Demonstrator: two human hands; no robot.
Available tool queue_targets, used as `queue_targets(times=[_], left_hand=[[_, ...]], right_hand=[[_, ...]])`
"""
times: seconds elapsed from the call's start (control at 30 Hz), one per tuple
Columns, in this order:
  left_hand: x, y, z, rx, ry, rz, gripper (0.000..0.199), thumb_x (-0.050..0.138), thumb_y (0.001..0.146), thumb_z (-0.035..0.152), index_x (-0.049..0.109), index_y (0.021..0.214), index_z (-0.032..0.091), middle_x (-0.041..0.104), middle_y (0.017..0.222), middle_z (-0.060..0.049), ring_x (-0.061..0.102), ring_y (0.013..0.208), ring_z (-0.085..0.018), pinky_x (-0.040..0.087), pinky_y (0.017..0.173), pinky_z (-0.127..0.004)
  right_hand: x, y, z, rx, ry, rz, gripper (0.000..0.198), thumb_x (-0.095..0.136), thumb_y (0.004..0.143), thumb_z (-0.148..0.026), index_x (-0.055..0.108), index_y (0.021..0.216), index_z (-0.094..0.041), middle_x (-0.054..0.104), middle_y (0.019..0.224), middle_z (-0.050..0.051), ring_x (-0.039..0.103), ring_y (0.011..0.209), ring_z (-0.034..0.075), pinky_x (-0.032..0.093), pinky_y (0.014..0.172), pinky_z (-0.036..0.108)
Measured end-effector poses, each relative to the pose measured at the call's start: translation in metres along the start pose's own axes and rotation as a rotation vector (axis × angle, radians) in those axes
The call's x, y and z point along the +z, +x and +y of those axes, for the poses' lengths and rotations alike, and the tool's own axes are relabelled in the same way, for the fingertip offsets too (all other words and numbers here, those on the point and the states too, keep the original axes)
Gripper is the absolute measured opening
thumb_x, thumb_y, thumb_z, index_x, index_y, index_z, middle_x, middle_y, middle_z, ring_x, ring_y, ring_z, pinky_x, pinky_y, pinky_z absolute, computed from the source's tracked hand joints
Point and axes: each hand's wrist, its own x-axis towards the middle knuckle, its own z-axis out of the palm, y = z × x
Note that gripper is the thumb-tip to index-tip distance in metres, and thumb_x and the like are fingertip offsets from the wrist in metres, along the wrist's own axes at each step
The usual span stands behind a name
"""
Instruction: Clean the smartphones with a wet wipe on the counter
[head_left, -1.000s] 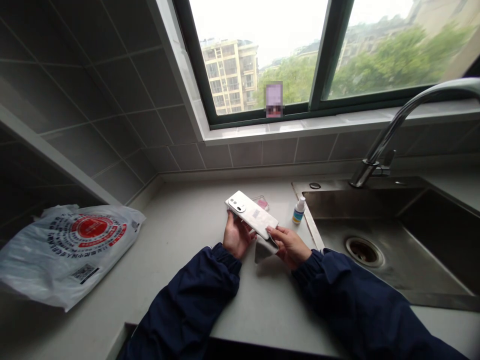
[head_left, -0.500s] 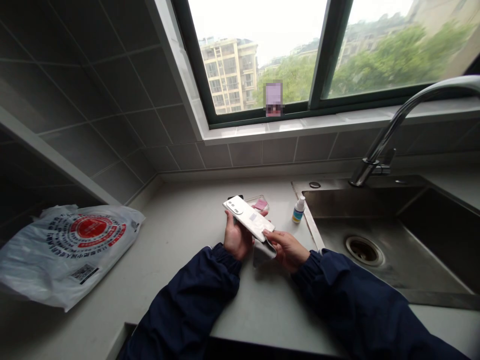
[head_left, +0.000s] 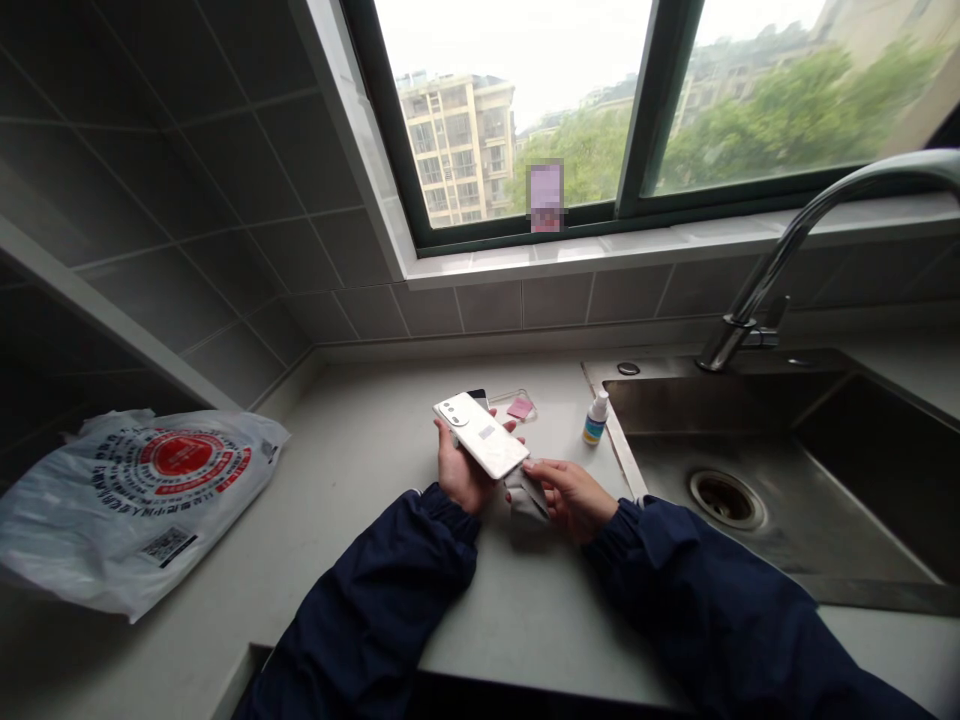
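A white phone (head_left: 484, 436) lies back side up in my left hand (head_left: 461, 474), whose fingers wrap round it from below. Its camera bump points to the far left. My right hand (head_left: 576, 497) pinches a grey cloth (head_left: 528, 500) just beside the phone's near right end; I cannot tell whether the cloth touches the phone. Behind the phone, a clear phone case (head_left: 531, 401) with a pink piece on it rests on the counter. A dark-screened object (head_left: 478, 396), partly hidden by the phone, lies next to it.
A small spray bottle (head_left: 595, 419) stands at the left edge of the steel sink (head_left: 630, 470). The chrome faucet (head_left: 765, 255) arches over the sink. At the left, a white plastic bag (head_left: 142, 500) sits on the counter (head_left: 360, 440). A window (head_left: 517, 110) is ahead.
The phone and my left hand have shifted slightly left. My right fingers, at the phone's end before, are now just off it with the grey cloth.
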Motion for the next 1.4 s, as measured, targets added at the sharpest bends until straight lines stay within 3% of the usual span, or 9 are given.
queue_targets(times=[0.17, 0.33, 0.57, 0.63, 0.7, 0.77, 0.97, 1.2, 1.4], left_hand=[[-0.005, 0.004, 0.007, 0.095, 0.013, 0.084, 0.085, 0.027, 0.083, 0.081, 0.065, 0.116, 0.012, 0.070, 0.088, -0.015, 0.068, 0.076, -0.029, 0.053, 0.075, -0.046], [-0.001, 0.000, 0.006, 0.025, 0.050, 0.073, 0.091, 0.029, 0.078, 0.085, 0.063, 0.118, 0.010, 0.070, 0.093, -0.017, 0.069, 0.080, -0.035, 0.052, 0.078, -0.055], [0.000, -0.003, 0.002, -0.095, 0.136, 0.005, 0.093, 0.031, 0.077, 0.085, 0.061, 0.121, 0.009, 0.069, 0.099, -0.019, 0.068, 0.080, -0.034, 0.053, 0.076, -0.054], [0.001, -0.004, -0.001, -0.153, 0.144, -0.029, 0.093, 0.031, 0.078, 0.085, 0.060, 0.123, 0.009, 0.069, 0.102, -0.020, 0.068, 0.084, -0.035, 0.052, 0.077, -0.054], [0.002, -0.005, -0.005, -0.185, 0.108, -0.077, 0.090, 0.031, 0.081, 0.082, 0.059, 0.127, 0.011, 0.069, 0.107, -0.020, 0.067, 0.095, -0.036, 0.050, 0.086, -0.055], [0.005, -0.006, -0.010, -0.177, 0.049, -0.118, 0.083, 0.034, 0.084, 0.078, 0.058, 0.130, 0.012, 0.069, 0.114, -0.019, 0.064, 0.109, -0.036, 0.046, 0.097, -0.052], [0.010, -0.009, -0.018, -0.176, -0.001, -0.107, 0.074, 0.040, 0.088, 0.070, 0.059, 0.128, 0.010, 0.069, 0.118, -0.018, 0.058, 0.122, -0.034, 0.039, 0.109, -0.048], [0.020, -0.013, -0.020, -0.253, -0.004, -0.250, 0.065, 0.028, 0.095, 0.059, 0.053, 0.137, 0.016, 0.065, 0.127, -0.013, 0.053, 0.129, -0.031, 0.036, 0.110, -0.047], [0.012, -0.018, -0.016, -0.523, 0.132, -0.286, 0.071, 0.037, 0.088, 0.071, 0.057, 0.133, 0.020, 0.069, 0.119, -0.015, 0.061, 0.117, -0.039, 0.045, 0.099, -0.056]], right_hand=[[-0.008, 0.004, -0.006, -0.120, -0.003, 0.108, 0.021, 0.076, 0.075, -0.028, 0.068, 0.088, -0.015, 0.074, 0.077, 0.005, 0.072, 0.063, 0.017, 0.055, 0.051, 0.021], [-0.014, 0.008, -0.011, -0.290, -0.002, 0.220, 0.025, 0.077, 0.071, -0.035, 0.070, 0.086, -0.016, 0.072, 0.078, 0.003, 0.068, 0.064, 0.015, 0.054, 0.054, 0.023], [-0.013, 0.003, -0.012, -0.605, -0.145, 0.321, 0.036, 0.071, 0.079, -0.045, 0.073, 0.104, -0.019, 0.072, 0.112, 0.008, 0.063, 0.113, 0.028, 0.049, 0.101, 0.043], [-0.011, -0.002, -0.009, -0.709, -0.280, 0.283, 0.036, 0.070, 0.082, -0.040, 0.072, 0.114, -0.022, 0.066, 0.128, 0.007, 0.052, 0.130, 0.030, 0.035, 0.114, 0.045], [-0.009, -0.005, -0.003, -0.988, -0.776, 0.165, 0.045, 0.057, 0.092, -0.036, 0.061, 0.134, -0.021, 0.051, 0.146, 0.008, 0.040, 0.140, 0.030, 0.028, 0.119, 0.049], [-0.008, -0.005, 0.004, -1.086, -1.174, 0.050, 0.050, 0.051, 0.095, -0.033, 0.050, 0.143, -0.020, 0.041, 0.153, 0.010, 0.028, 0.146, 0.031, 0.026, 0.118, 0.054], [-0.009, -0.001, 0.016, -1.027, -1.717, 0.017, 0.062, 0.044, 0.098, -0.040, 0.029, 0.154, -0.017, 0.021, 0.161, 0.012, 0.011, 0.150, 0.035, 0.025, 0.114, 0.063], [-0.007, -0.004, 0.007, -1.091, -1.713, 0.330, 0.074, 0.039, 0.100, -0.045, 0.000, 0.157, -0.020, 0.012, 0.163, 0.011, 0.000, 0.151, 0.035, 0.015, 0.113, 0.069], [-0.008, -0.006, 0.000, -1.131, -1.644, 0.382, 0.072, 0.037, 0.101, -0.043, -0.002, 0.157, -0.023, 0.012, 0.163, 0.010, 0.001, 0.151, 0.035, 0.013, 0.115, 0.067]])
